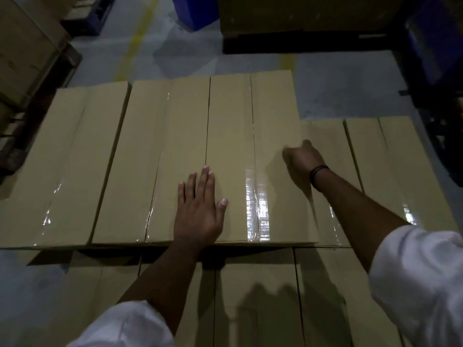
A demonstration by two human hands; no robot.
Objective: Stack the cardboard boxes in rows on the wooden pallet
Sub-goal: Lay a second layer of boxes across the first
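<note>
Three long tan cardboard boxes lie side by side as the top layer of a stack. My left hand (pixel 199 209) lies flat, fingers spread, on the near end of the rightmost top box (pixel 233 136), at its seam with the middle box (pixel 155 156). My right hand (pixel 302 156) sits over that box's right edge with curled fingers gripping it; it is slightly blurred. The left top box (pixel 67 159) stands a little apart. Lower boxes (pixel 390 161) show on the right, and a lower front row (pixel 255 296) runs beneath my arms. The boxes hide the pallet under this stack.
Grey floor with a yellow line (pixel 136 41) lies beyond the stack. Another stack of boxes on a dark pallet (pixel 30 58) stands at the left. A large box on a black pallet (pixel 300 43) sits at the back, with blue objects (pixel 198 11) nearby.
</note>
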